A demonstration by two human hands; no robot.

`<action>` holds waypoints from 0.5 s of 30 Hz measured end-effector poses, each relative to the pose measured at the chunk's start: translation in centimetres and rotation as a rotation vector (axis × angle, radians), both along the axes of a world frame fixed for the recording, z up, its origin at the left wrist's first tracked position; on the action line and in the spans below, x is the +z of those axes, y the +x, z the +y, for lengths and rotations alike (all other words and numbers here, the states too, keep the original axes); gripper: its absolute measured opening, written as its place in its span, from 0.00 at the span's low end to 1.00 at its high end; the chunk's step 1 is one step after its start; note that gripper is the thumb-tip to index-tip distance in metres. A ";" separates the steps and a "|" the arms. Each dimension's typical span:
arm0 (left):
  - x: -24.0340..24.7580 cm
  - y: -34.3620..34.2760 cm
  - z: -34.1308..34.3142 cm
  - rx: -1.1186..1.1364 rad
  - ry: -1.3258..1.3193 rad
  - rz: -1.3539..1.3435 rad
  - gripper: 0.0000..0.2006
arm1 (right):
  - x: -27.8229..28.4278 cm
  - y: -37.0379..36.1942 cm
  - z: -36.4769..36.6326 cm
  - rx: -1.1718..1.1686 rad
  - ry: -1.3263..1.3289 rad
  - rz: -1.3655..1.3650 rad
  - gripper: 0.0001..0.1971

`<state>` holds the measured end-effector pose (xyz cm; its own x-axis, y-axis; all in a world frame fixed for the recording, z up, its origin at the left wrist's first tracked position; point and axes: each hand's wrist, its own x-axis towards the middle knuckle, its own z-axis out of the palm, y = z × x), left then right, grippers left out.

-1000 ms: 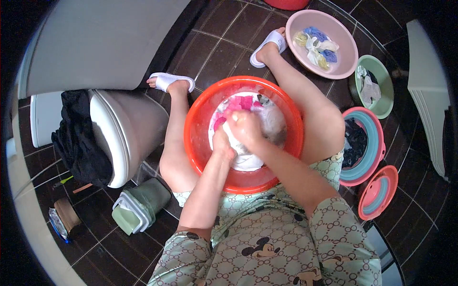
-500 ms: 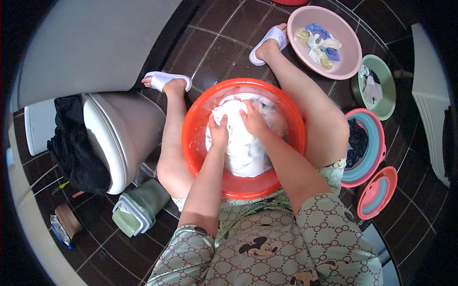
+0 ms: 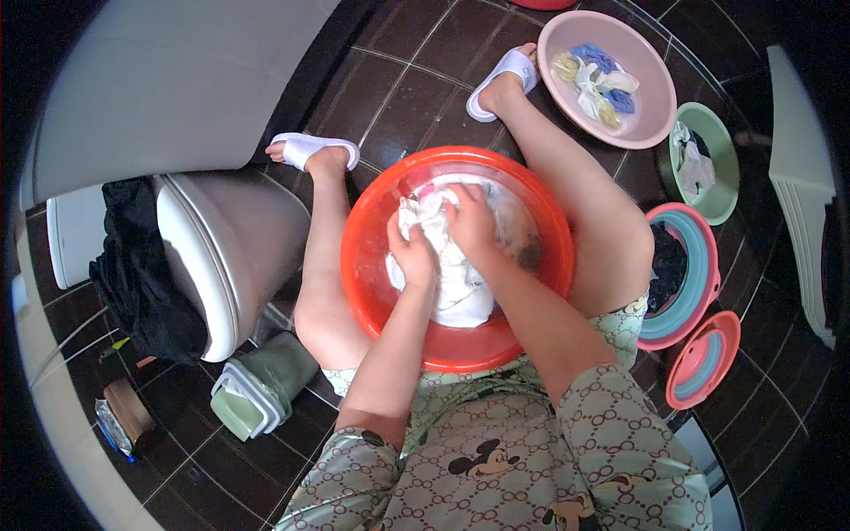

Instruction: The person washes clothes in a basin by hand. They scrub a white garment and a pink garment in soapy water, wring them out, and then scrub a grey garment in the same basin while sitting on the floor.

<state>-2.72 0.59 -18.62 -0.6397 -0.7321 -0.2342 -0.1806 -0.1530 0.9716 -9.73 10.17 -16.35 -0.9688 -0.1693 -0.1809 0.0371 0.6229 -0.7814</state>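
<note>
A large red basin (image 3: 365,310) stands between my legs with a bunched wet white garment (image 3: 447,274) in it. Both hands work on the cloth inside the basin. My left hand (image 3: 413,254) is closed on its left side, with fingers curled into the folds. My right hand (image 3: 472,226) grips the upper right part, its fingers bent over the fabric. Between the two hands the cloth is gathered up. Beside the garment, on the basin's right, lies more wet cloth with dark patches (image 3: 522,248), partly under suds or water. A small pink spot shows at the top of the cloth.
To the right stand a pink basin (image 3: 651,119) with coloured small clothes, a green basin (image 3: 722,190), a pink-and-blue collapsible basin (image 3: 706,296) with dark cloth, and a smaller one (image 3: 722,372). On the left are a toilet (image 3: 257,226) draped with black cloth (image 3: 142,274) and a green bin (image 3: 279,380).
My hands have come closer together, the left one moving right and slightly down. The white garment is more tightly bunched, baring more of the wet cloth at its right.
</note>
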 end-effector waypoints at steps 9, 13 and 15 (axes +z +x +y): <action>8.1 -2.6 0.3 -0.240 0.875 -0.090 0.21 | 13.8 5.3 0.7 0.246 -0.166 0.330 0.10; 8.4 -3.4 2.8 -0.006 0.983 -0.106 0.15 | 8.9 0.3 1.3 0.107 -0.123 0.225 0.11; 6.5 -2.8 1.9 0.049 1.008 -0.096 0.14 | 9.2 0.7 1.0 0.118 -0.135 0.236 0.11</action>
<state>-5.55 2.51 -12.15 -0.5604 -0.1897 -0.8062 -0.2223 -0.9033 0.3670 -9.02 11.17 -7.18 -0.9537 -0.2902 0.0786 -0.2217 0.5022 -0.8359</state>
